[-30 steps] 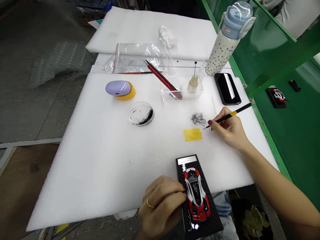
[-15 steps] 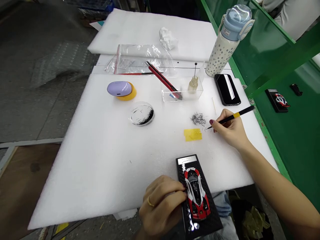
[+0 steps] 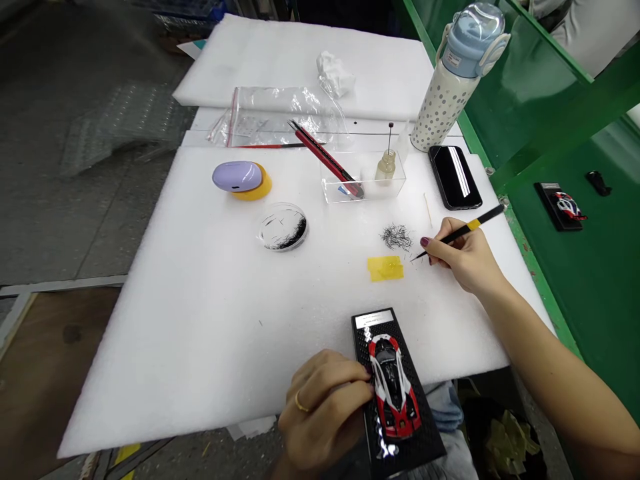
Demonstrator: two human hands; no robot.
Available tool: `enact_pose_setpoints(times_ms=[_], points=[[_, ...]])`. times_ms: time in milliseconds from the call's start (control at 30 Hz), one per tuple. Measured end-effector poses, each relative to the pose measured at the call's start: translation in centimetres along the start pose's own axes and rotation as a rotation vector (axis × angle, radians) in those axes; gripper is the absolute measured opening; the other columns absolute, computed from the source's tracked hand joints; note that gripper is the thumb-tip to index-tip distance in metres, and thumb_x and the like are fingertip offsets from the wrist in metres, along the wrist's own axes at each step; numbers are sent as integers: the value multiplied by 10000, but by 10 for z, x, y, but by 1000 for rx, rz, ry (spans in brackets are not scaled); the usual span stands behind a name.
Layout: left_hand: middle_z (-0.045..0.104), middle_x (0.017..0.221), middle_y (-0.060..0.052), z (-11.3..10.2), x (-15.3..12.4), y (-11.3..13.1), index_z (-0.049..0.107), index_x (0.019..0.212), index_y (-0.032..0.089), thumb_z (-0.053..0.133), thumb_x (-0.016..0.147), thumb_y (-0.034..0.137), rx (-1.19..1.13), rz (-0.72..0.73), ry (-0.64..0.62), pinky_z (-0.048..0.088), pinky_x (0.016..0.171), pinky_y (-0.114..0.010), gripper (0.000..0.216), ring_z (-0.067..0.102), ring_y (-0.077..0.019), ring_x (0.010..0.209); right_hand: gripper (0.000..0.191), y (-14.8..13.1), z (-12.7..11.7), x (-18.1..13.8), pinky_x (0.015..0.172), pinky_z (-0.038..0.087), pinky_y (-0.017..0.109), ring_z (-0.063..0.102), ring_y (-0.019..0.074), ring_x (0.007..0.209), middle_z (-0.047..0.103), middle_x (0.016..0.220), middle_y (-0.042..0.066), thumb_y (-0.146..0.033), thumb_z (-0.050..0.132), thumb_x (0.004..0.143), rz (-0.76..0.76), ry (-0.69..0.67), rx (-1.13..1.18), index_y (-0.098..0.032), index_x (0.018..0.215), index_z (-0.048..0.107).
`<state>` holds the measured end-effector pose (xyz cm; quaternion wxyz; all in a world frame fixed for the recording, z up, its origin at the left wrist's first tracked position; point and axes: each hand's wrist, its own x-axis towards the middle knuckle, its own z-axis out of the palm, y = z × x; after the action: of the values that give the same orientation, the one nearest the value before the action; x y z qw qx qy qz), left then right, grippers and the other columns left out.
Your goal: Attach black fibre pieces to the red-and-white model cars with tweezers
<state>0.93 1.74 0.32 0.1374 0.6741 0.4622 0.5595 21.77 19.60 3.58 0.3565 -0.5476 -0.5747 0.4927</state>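
Observation:
My right hand (image 3: 465, 257) holds a slim black pointed tool (image 3: 457, 232) with a yellow band, in a pen-like grip. The tool's fine tip touches or hovers just over the white foam, beside a loose heap of short black strands (image 3: 397, 237) and a piece of yellow tape (image 3: 385, 269). Down at the foam's front edge, my left hand (image 3: 325, 407) grips the left side of a black display base (image 3: 367, 353). On that base sits a red, white and black model car (image 3: 395, 387). My left fingertips are partly hidden against the car's side.
A round clear dish (image 3: 283, 227) with black strands lies left of centre. Behind are a purple-and-yellow case (image 3: 240, 179), a clear tray (image 3: 363, 190) with red-black tweezers (image 3: 325, 157) and a small bottle (image 3: 385, 167), a phone (image 3: 455, 178) and a drinking bottle (image 3: 445, 100).
The tool in my right hand has tilted a little, its rear end slightly lower and to the left. My left hand keeps its hold on the display base.

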Motion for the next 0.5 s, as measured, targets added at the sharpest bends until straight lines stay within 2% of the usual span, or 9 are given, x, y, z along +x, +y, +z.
enact_pose_setpoints(times_ms=[167,300,500], points=[[654,859,-46,2,0,1,643,868,127,598,1004,142,-23,16,13,502,589,-265,143,595,-114,712,467,1,7,-17,530,444,294,593,149,579,688,627,21,-468,914,675,-110,-36,91,-224,567,530],[663,891,-54,2,-3,0,654,888,119,604,1006,143,-36,7,19,499,621,-274,130,590,-116,749,493,7,16,-20,549,439,316,576,155,594,694,653,27,-522,912,680,-164,-28,52,-224,575,534],[668,891,-49,2,-4,0,652,883,115,603,1008,142,-47,5,16,492,620,-275,137,587,-113,753,484,14,18,-15,551,423,312,559,147,593,696,668,30,-493,908,700,-176,-46,32,-222,584,524]])
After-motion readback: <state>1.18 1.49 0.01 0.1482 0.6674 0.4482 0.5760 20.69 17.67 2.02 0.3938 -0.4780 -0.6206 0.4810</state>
